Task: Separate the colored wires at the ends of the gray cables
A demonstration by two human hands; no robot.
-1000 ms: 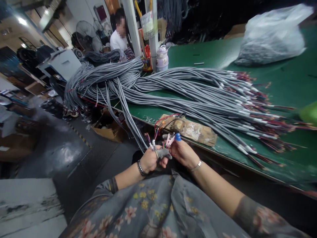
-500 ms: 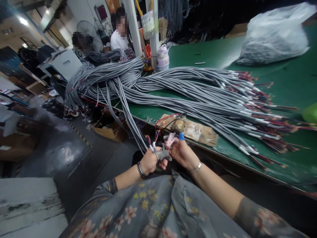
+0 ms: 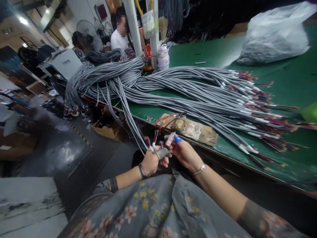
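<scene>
My left hand (image 3: 154, 160) is closed around the ends of several grey cables (image 3: 132, 124) that hang down from the table edge. Coloured wires (image 3: 156, 136) fan out above its fist, past white wrapped ends, and a grey cover sits on the thumb. Close beside it on the right, my right hand (image 3: 185, 152) has its fingers bent together at the wires, with blue tape on one digit and pale wrapping on another. Whatever lies between its fingertips is too small to make out.
A big bundle of grey cables (image 3: 188, 87) lies over the green table (image 3: 292, 162). A worn cardboard piece (image 3: 200, 132) rests at its edge. Behind are a lilac bottle (image 3: 163, 59) and a plastic bag (image 3: 274, 36). A cardboard box (image 3: 109, 127) is below; a person (image 3: 119, 38) sits farther back.
My right hand has shifted slightly, its blue-taped digit tilting down and left toward the wires. My left hand stays almost in place, still around the cables.
</scene>
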